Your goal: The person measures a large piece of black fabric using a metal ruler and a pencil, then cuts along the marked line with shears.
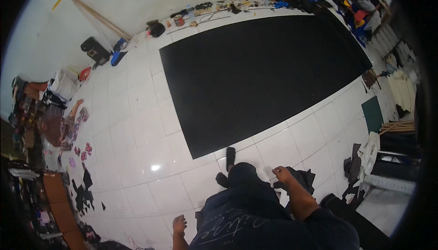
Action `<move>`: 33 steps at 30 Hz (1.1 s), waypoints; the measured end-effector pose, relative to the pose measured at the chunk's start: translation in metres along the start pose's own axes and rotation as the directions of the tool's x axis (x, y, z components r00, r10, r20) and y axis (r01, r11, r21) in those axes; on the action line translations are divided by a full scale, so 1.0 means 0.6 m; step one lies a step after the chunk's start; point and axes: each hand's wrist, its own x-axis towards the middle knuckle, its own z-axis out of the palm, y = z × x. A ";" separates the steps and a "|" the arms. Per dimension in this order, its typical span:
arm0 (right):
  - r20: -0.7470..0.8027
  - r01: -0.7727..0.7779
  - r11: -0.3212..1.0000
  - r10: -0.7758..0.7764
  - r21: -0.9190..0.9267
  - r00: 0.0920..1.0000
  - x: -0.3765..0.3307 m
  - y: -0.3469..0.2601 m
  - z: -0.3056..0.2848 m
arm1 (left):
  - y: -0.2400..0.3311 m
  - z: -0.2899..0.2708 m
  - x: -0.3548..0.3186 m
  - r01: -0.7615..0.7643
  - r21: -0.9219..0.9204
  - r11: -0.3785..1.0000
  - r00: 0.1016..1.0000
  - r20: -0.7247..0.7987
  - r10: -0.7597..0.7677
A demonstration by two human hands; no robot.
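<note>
A large black sheet (269,76), apparently fabric, lies flat across the tiled floor ahead of me. Its near left corner ends a little beyond my feet, which wear dark socks or shoes. My right hand (284,175) is raised at my right side, fingers curled and tips close together; a tiny pale spot shows at them, too small to name. Below and beside that hand, a dark crumpled cloth (302,180) lies on the floor. My left hand (179,226) hangs low on my left, its fingers loosely bent and apart, with nothing seen in it. Neither hand touches the black sheet.
Another person (57,124) sits on the floor at the left among small pink pieces. Black scraps (83,193) lie nearer me. A blue dustpan (118,58) stands by the wall. Piled fabrics (358,10) fill the far right, and a dark green board (372,115) lies at the right.
</note>
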 end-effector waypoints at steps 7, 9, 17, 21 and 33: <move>-0.203 0.063 0.991 -0.038 0.119 0.978 -0.021 0.122 -0.074 | 0.064 0.098 0.056 -0.379 0.626 0.682 0.913 0.375 0.162; -0.132 0.103 0.984 -0.084 0.147 0.988 0.005 0.121 -0.067 | 0.070 0.056 0.112 -0.645 0.763 -0.045 0.709 0.619 0.338; -0.308 -0.061 0.985 0.108 0.159 0.945 -0.047 0.321 -0.221 | 0.277 0.436 0.032 -0.330 0.531 0.781 0.935 0.297 0.194; -0.240 -0.224 0.856 0.366 0.465 0.899 -0.059 0.411 -0.340 | 0.389 0.640 0.018 -0.700 0.609 0.373 0.710 0.652 0.267; -0.357 -0.237 0.785 0.499 0.572 0.790 0.054 0.535 -0.518 | 0.458 1.068 -0.050 -0.850 -0.156 -0.504 -0.276 0.945 0.173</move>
